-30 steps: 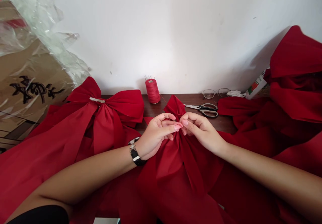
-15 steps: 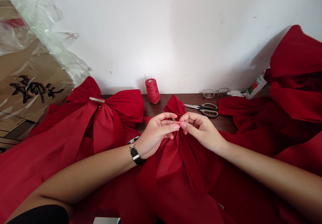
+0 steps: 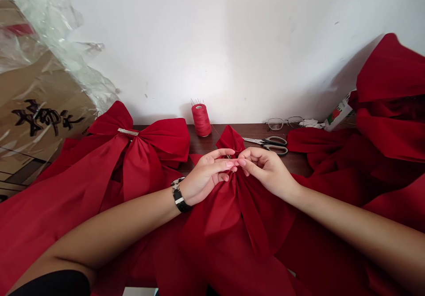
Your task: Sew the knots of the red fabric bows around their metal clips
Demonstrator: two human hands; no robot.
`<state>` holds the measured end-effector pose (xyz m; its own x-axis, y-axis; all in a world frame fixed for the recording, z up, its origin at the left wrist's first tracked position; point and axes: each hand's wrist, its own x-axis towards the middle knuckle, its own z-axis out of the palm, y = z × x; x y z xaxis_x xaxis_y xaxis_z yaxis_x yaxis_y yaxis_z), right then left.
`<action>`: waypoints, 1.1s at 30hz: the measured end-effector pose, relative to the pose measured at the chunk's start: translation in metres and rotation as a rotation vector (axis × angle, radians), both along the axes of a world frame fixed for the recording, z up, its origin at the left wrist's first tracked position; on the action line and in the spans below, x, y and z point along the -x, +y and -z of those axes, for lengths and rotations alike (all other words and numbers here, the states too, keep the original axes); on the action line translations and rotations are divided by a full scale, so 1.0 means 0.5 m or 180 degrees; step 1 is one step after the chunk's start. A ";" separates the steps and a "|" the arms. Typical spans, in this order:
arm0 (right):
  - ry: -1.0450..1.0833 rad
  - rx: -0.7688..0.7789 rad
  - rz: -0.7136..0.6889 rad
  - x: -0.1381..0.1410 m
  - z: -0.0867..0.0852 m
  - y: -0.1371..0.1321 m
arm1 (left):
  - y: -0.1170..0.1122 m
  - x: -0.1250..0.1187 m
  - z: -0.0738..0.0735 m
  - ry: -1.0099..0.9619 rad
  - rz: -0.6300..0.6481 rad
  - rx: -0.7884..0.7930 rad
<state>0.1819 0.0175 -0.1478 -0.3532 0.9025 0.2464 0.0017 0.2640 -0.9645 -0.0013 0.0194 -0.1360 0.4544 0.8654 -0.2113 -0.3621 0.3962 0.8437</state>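
Note:
A red fabric bow (image 3: pixel 229 216) lies in front of me, its gathered middle under my hands. My left hand (image 3: pixel 212 172), with a black-banded watch at the wrist, is pinched just above that middle, thumb against fingers. Fingertip to fingertip with it, my right hand (image 3: pixel 260 167) is pinched as well. Whatever is between the fingertips is too small to make out. A bit of a metal clip (image 3: pixel 229 157) shows behind the left fingers. To the left rests a second red bow (image 3: pixel 142 163) with a silver clip (image 3: pixel 128 132) across its centre.
A spool of red thread (image 3: pixel 201 121) with needles stuck in its top stands by the wall. Black-handled scissors (image 3: pixel 275 145) and eyeglasses (image 3: pixel 275 123) lie right of it. More red fabric (image 3: pixel 392 74) is heaped at right; a plastic-covered cardboard box (image 3: pixel 43 87) stands left.
Both hands stay over the bow's middle, with only slight finger shifts. The left fingers have turned a little, and the right hand has edged slightly right.

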 end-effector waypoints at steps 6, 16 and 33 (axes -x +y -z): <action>-0.0024 -0.0061 0.0103 0.002 -0.002 -0.002 | 0.004 -0.002 0.003 -0.0013 0.0034 -0.0097; -0.0010 -0.0032 0.0061 0.005 -0.001 -0.005 | 0.002 -0.004 0.004 0.0147 -0.0115 -0.0297; -0.0133 -0.0099 0.0053 0.001 -0.006 -0.009 | -0.001 -0.004 0.002 0.0262 -0.0269 -0.0378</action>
